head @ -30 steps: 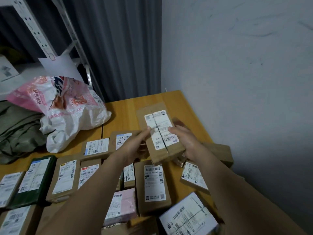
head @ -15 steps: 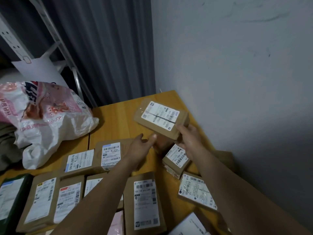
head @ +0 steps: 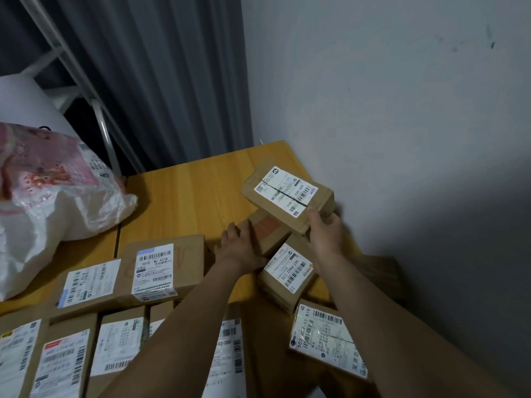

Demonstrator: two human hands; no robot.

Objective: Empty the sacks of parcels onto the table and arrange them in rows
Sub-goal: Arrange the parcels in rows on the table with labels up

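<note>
Entry: far right corner of the counter [head: 195, 196], head view.

1. Held parcel [head: 287, 196]. Flat brown carton, white label up, raised above the counter close to the wall [head: 402, 139]. Its long axis ran diagonally, from far-left down to near-right.
2. Right hand [head: 324, 231]. It gripped the near-right end of the held parcel, thumb on top and fingers curled beneath. The parcel lay forward and left of this hand.
3. Left hand [head: 238, 245]. Fingers were straight and held together, pressed flat against the left side of the plain box [head: 268, 231], pinching nothing.
4. Plain box. Small, with orange tape across its top, it sat on the counter partly under the held parcel.
5. Loose parcel [head: 287, 271]. It lay label up and askew between the two wrists, not in line with anything.
6. Row of parcels [head: 161, 268]. Laid label up to the left, with further rows nearer the person.
7. Sack [head: 57, 196]. Slumped at the far left of the counter; contents could not be told.

Judgement: bare counter lay left of the held parcel, beyond the row. Setting it down square would have called for turning its long axis to match the rows.
</note>
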